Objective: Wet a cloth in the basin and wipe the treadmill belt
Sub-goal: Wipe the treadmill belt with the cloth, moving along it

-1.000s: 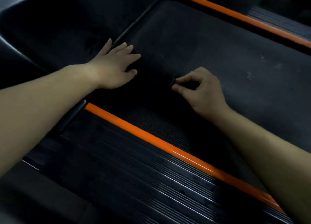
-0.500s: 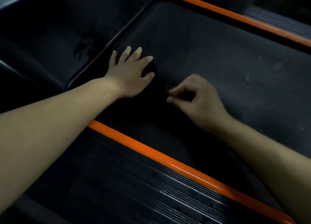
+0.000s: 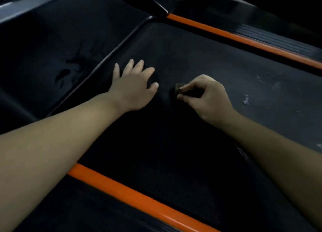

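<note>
Main risk, as I judge it: the right hand (image 3: 209, 99) has only a thumb-and-forefinger pinch on the cloth (image 3: 178, 88). A drag across the grippy treadmill belt (image 3: 226, 66) could pull the cloth free or bunch it, so it wipes just a thin track. The cloth sits mid-belt, well beyond the near orange strip (image 3: 139, 197). Only a small brownish corner shows; the rest is dark on dark, so I can't tell its extent or whether it reaches the other hand. The left hand (image 3: 134, 89) lies flat, fingers spread, palm down on the belt, grasping nothing, about as far beyond the strip as the right. Leaning wt on it could prob make the belt creep on its rollers and shift the person's balance. The pale smudges (image 3: 246, 99) lie farther along the strip's length past the right hand; short strokes would miss them. The black trim bar (image 3: 111, 61) runs just past the left fingertips, and an over-wet cloth may drip at the seam there. Materials: the belt is matte black w/ a fine dotted weave texture, flat and broad. The strip is smooth, glossy, rounded orange plastic, straight. The trim bar is a slim, shiny, rounded edge. The cloth looks soft and crumpled. No basin in view.
</note>
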### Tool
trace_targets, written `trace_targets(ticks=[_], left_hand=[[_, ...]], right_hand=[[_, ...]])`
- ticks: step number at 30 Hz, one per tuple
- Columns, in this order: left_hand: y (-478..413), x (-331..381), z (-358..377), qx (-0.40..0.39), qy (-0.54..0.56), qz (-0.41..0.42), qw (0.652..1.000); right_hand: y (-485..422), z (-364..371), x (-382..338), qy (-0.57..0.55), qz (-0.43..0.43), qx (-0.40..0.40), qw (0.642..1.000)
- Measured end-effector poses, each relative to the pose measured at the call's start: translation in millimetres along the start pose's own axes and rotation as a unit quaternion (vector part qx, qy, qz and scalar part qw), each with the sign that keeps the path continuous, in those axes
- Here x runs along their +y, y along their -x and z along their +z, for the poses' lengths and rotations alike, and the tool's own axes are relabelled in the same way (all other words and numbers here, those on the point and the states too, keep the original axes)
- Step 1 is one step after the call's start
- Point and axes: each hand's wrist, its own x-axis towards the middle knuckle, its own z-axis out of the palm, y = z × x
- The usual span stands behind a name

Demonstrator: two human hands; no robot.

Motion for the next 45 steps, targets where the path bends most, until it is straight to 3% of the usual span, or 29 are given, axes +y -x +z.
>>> trace_targets(ticks=[3,8,13,16,21,27,32,35,42,45], left_hand=[[-16.1,11.9,1.4,0.001,-0.006,-0.025,1.000],[-30.5,20.9,6.5,0.000,-0.023,-0.044,0.999],[-41.0,28.8,7.3,-0.026,-0.039,-0.069,0.997],[-57.3,44.2,7.4,-0.034,-0.031,-0.078,0.996],[-64.4,49.7,17.9,0.013,-0.047,-0.043,0.998],[-61.7,48.6,22.6,0.022,-0.050,-0.027,0.998],[-62.8,48.1,24.7,0.035,-0.048,-0.023,0.998],[-64.5,46.5,24.7,0.037,-0.052,-0.023,0.998],[-63.0,46.8,24.6,0.034,-0.053,-0.023,0.998],[-63.1,47.7,23.7,0.031,-0.052,-0.024,0.998]], right_hand=[[-26.7,-8.6,15.9,0.015,-0.004,-0.002,1.000],[-104.0,-15.6,55.7,-0.019,0.133,0.068,0.989],[-72.7,-9.6,52.2,-0.023,0.044,-0.010,0.999],[-91.6,-14.0,65.4,0.005,0.013,0.000,1.000],[-157.5,-12.4,93.2,-0.002,0.147,0.092,0.985],[-137.9,-12.7,86.6,-0.025,0.097,0.027,0.995],[-208.4,11.0,95.0,-0.009,0.125,0.109,0.986],[-236.4,26.3,100.2,0.012,0.119,0.118,0.986],[-195.5,-22.9,132.8,0.057,0.200,0.148,0.967],[-202.3,-9.0,121.8,0.040,0.218,0.165,0.961]])
